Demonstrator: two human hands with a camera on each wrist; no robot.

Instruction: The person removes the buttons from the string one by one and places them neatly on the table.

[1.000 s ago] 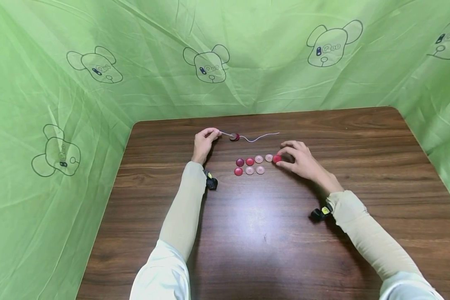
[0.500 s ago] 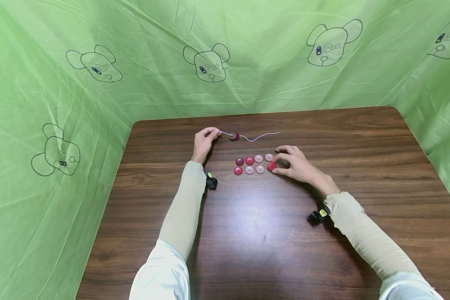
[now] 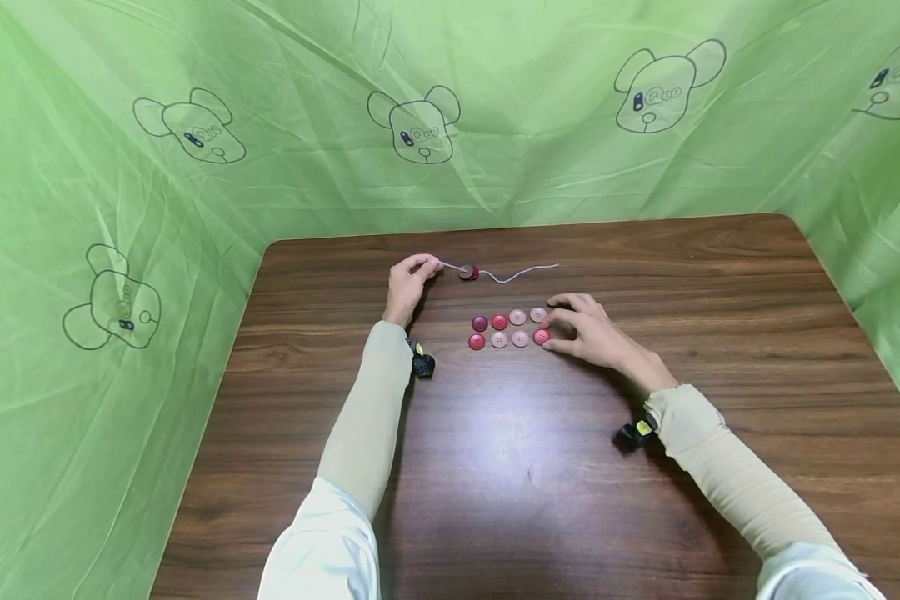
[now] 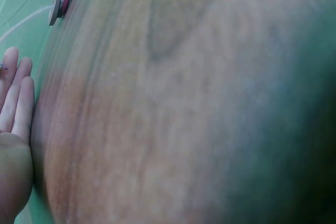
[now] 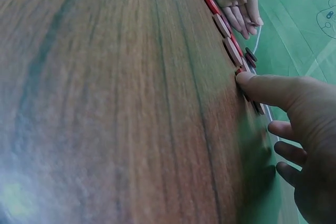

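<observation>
My left hand (image 3: 408,287) pinches one end of a pale cord (image 3: 521,273) between thumb and fingertips near the table's far edge. Threaded on the cord are a dark red button (image 3: 473,273) and a greyish button (image 4: 54,10), side by side. My right hand (image 3: 592,332) holds a red button (image 3: 542,337) at its edge with thumb and forefinger, at the right end of the nearer row of buttons. In the right wrist view the thumb (image 5: 262,86) touches this button, and the other fingers are apart from it. The forefinger is mostly hidden there.
Two short rows of buttons lie on the brown wooden table (image 3: 435,467): pink ones (image 3: 521,338), red ones (image 3: 477,342) and a dark purple one (image 3: 480,323). Green cloth (image 3: 495,183) hangs behind the table and along both sides. The cord's free end trails right.
My right hand has moved the red button toward me and slightly left, from beside the farther row to the end of the nearer row. The left hand and cord stay put.
</observation>
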